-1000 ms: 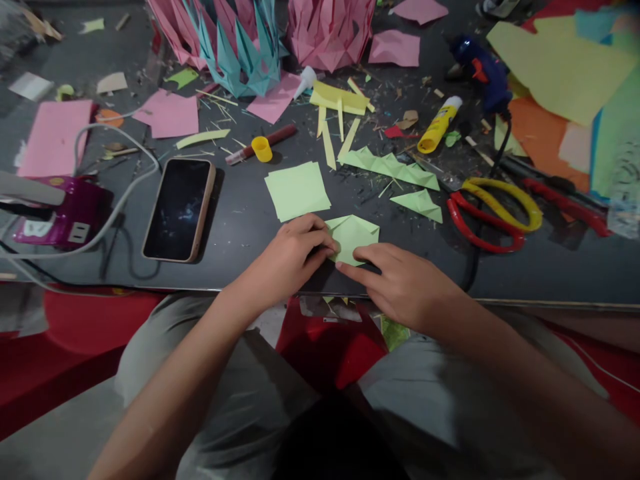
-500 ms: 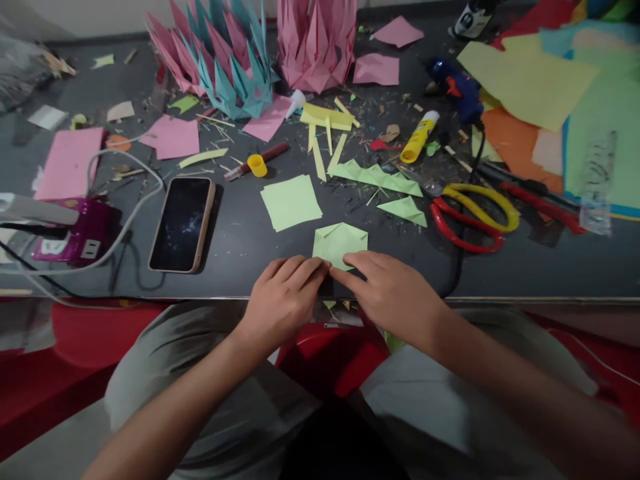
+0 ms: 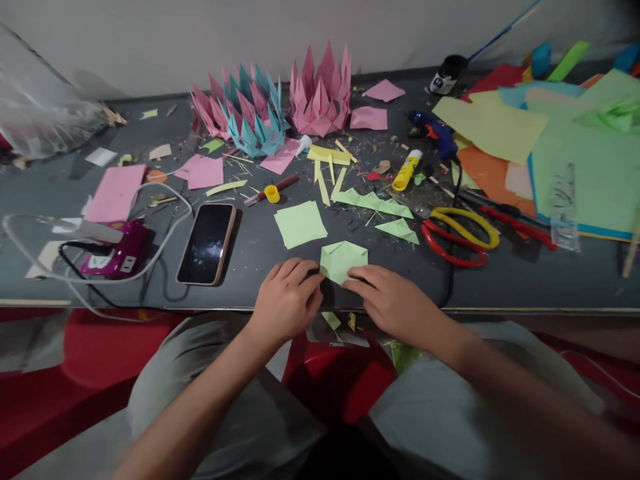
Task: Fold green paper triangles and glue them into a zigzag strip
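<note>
A partly folded light green paper [image 3: 344,258] lies on the dark table [image 3: 525,287] near its front edge. My left hand [image 3: 287,297] is curled, its fingertips pressing the paper's lower left edge. My right hand [image 3: 395,300] lies across the paper's lower right edge, fingers bent and pressing it down. A flat light green square [image 3: 300,224] lies just beyond, and folded green pieces [image 3: 373,200] sit further right.
A phone [image 3: 207,243] lies left of my hands, with a purple device [image 3: 113,253] and cables beside it. Scissors [image 3: 460,233], a glue stick [image 3: 406,170] and a blue glue gun [image 3: 433,130] lie right. Pink and teal paper crowns [image 3: 280,107] stand at the back; coloured sheets [image 3: 575,153] far right.
The view has tilted up, showing the wall and more of the table. Both hands slid down to the folded green paper's near edge and stay pressed on it.
</note>
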`<move>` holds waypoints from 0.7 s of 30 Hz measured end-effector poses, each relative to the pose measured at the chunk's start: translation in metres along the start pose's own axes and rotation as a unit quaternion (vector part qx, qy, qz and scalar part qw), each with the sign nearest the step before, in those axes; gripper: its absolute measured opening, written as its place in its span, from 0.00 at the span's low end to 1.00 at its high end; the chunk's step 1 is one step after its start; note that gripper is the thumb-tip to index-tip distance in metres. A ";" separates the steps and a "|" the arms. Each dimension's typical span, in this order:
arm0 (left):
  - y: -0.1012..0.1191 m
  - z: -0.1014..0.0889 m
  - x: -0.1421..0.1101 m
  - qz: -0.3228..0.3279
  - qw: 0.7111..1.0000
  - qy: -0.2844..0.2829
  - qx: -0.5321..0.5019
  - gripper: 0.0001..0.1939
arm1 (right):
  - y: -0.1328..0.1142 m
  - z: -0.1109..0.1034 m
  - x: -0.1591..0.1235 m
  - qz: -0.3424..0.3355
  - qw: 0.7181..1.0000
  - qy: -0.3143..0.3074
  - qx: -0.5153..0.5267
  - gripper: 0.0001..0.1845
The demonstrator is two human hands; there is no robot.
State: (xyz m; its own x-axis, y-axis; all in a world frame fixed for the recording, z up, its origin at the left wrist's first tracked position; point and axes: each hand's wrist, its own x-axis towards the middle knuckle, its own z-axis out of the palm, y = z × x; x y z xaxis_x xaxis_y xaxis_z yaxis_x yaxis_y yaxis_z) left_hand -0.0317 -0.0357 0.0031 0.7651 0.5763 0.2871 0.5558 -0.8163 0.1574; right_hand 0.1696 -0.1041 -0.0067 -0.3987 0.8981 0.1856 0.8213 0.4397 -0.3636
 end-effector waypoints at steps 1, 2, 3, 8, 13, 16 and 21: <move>-0.003 0.001 0.002 0.009 1.000 -0.007 -0.023 0.09 | 0.003 -0.001 -0.001 0.015 0.999 0.005 0.033 0.17; -0.007 0.002 0.004 0.019 0.998 -0.020 -0.048 0.09 | 0.006 -0.003 -0.001 0.030 0.997 0.005 0.066 0.16; -0.011 0.002 0.007 0.031 0.996 -0.036 -0.070 0.09 | 0.010 -0.005 -0.001 0.044 0.995 0.004 0.093 0.14; -0.025 0.000 0.024 0.089 0.984 -0.109 -0.104 0.09 | 0.023 -0.009 0.003 0.024 0.991 -0.011 0.132 0.11; -0.023 0.000 0.035 0.123 0.984 -0.111 -0.064 0.09 | 0.023 -0.006 0.010 -0.029 0.994 0.012 0.103 0.09; -0.019 0.002 0.038 0.118 0.986 -0.103 -0.055 0.08 | 0.020 -0.006 0.008 -0.059 0.997 0.024 0.053 0.10; -0.016 0.006 0.041 0.092 0.986 -0.111 -0.079 0.07 | 0.014 -0.005 0.004 -0.077 0.996 0.028 -0.026 0.11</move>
State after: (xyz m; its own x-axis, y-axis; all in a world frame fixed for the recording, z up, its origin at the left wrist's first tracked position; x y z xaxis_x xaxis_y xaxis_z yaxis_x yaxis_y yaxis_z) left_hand -0.0073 0.0010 0.0064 0.9102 0.3980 0.1144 0.3565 -0.8937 0.2726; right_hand 0.1816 -0.0942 -0.0065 -0.4993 0.8177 0.2864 0.7731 0.5697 -0.2787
